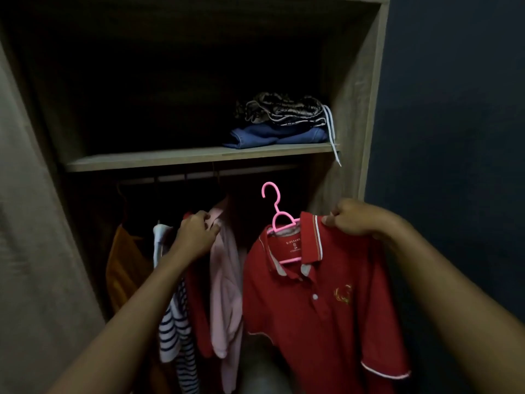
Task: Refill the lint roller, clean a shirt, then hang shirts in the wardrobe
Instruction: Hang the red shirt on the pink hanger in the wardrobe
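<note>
Dim, front-lit view into a dark wardrobe (358, 95).

Lit weakly from the camera side: brightest on the red shirt (318, 308), hanger (276, 209) and right hand (352, 220); dimmer on the left hand (196, 234) and pink shirt (227, 280); near black in the upper compartment and behind the hanging clothes. Soft throughout, grainy in shadow, without glare. Sharpest around the collar label; smeared at the left edge, with wardrobe sides bowed by the wide lens. Flat dark blue across the wall (454, 109).
</note>
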